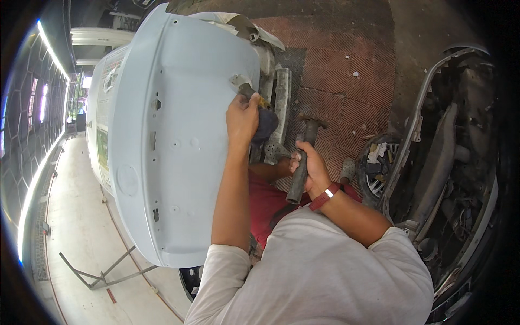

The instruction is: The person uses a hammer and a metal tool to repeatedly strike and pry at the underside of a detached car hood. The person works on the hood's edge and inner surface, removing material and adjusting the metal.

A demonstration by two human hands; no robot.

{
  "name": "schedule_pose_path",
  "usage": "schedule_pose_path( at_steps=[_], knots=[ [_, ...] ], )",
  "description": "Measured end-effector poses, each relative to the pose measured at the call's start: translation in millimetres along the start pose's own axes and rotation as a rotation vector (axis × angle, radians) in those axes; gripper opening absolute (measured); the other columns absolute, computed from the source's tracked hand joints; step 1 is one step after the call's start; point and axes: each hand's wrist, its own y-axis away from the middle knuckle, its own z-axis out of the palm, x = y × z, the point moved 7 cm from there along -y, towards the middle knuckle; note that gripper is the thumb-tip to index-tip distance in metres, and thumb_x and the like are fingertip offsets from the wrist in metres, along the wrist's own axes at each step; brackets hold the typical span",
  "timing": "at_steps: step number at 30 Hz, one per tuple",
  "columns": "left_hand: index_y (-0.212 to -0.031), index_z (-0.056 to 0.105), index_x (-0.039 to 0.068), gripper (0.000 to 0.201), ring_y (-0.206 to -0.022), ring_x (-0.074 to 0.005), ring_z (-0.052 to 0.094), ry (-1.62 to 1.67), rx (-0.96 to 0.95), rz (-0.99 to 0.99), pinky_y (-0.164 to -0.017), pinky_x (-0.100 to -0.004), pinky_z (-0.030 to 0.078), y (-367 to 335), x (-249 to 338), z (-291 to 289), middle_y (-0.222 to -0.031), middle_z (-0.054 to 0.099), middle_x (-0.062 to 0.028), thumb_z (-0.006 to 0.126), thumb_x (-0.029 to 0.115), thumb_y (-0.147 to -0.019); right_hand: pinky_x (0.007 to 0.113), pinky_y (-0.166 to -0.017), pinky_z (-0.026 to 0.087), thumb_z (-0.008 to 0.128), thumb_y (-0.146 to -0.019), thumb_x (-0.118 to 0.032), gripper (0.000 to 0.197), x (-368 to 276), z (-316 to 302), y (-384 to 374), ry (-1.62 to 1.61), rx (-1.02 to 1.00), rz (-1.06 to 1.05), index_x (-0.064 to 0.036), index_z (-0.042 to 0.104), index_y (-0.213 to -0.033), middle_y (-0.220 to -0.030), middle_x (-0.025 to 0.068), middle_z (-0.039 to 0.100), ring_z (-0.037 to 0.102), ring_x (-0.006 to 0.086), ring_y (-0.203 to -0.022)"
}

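The left hand (pixel 242 120) is clasping a dark, yellow-marked hand tool (pixel 264 103) at the right edge of a pale blue-white car panel (pixel 200 108). The right hand (pixel 314 168) is holding a dark grey, thick-handled hammer (pixel 310 134) in a closed grip, its head pointing away from the white-shirted person (pixel 325 265).

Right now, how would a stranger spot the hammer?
Start at the pale car panel. Right of it, find the right hand with a red wristband. It grips the hammer: dark, with a thick handle and crosswise head, unlike the yellow-marked tool in the left hand.
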Motion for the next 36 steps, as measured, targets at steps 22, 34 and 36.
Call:
schedule_pose_path(
  at_steps=[22, 34, 36],
  knots=[
    [-0.102, 0.070, -0.008, 0.046, -0.092, -0.0472, 0.072, -0.029, -0.009, -0.024, -0.084, -0.0493, 0.054, -17, 13, 7, -0.092, 0.075, -0.0275, 0.069, 0.038, -0.098, 0.032, -0.050, 0.048, 0.068, -0.102, -0.027, 0.022, 22, 61, 25, -0.067, -0.211, 0.077, -0.0136, 0.051, -0.099, -0.065, -0.0010, 0.054, 0.054, 0.0138, -0.052],
    [-0.118, 0.072, -0.009, 0.058, -0.097, -0.0398, 0.075, -0.390, -0.147, 0.187, -0.089, -0.0449, 0.056, -21, 62, -5, -0.099, 0.076, -0.0284, 0.069, 0.044, -0.094, 0.030, -0.044, 0.048, 0.071, -0.101, -0.030, 0.022, -8, 35, 17, 0.228, -0.265, 0.070, -0.0134, 0.057, -0.096, -0.064, -0.0014, 0.056, 0.055, 0.0125, -0.048],
    [-0.118, 0.071, -0.010, 0.058, -0.085, -0.0281, 0.070, -0.264, -0.355, 0.050, -0.082, -0.0405, 0.055, -8, 38, 8, -0.092, 0.075, -0.0175, 0.068, 0.044, -0.096, 0.031, -0.045, 0.048, 0.072, -0.100, -0.031, 0.024, -22, 7, 10, 0.232, -0.135, 0.034, -0.0136, 0.056, -0.095, -0.065, -0.0015, 0.056, 0.055, 0.0126, -0.048]
  ],
)
